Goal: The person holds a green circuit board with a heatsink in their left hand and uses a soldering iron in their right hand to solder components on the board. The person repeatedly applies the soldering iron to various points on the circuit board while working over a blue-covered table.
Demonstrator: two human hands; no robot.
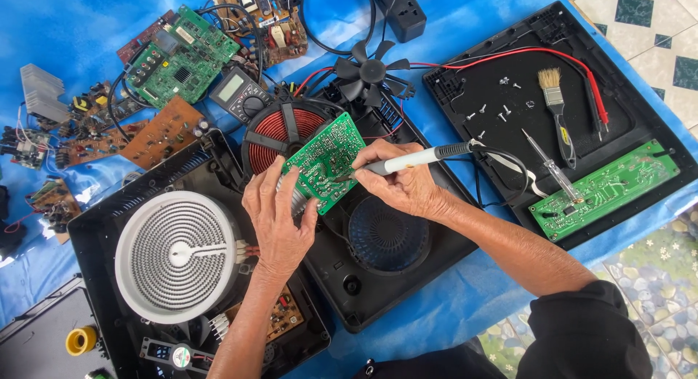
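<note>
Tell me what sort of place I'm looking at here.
Likely an informal electronics repair spot set up on the floor: a blue sheet laid over tiles, opened cooktop housings, loose circuit boards and a multimeter. The right hand holds a soldering iron to a green board that the left hand steadies.

Both forearms are reaching up from the lower frame; the left hand [278, 218] is gripping at centre, the right hand [402, 181] pinching beside it.

Glossy green circuit board [325, 161], matt black plastic casing [392, 277], smooth white-handled soldering iron [407, 159], shiny blue plastic sheet [451, 306]
</note>
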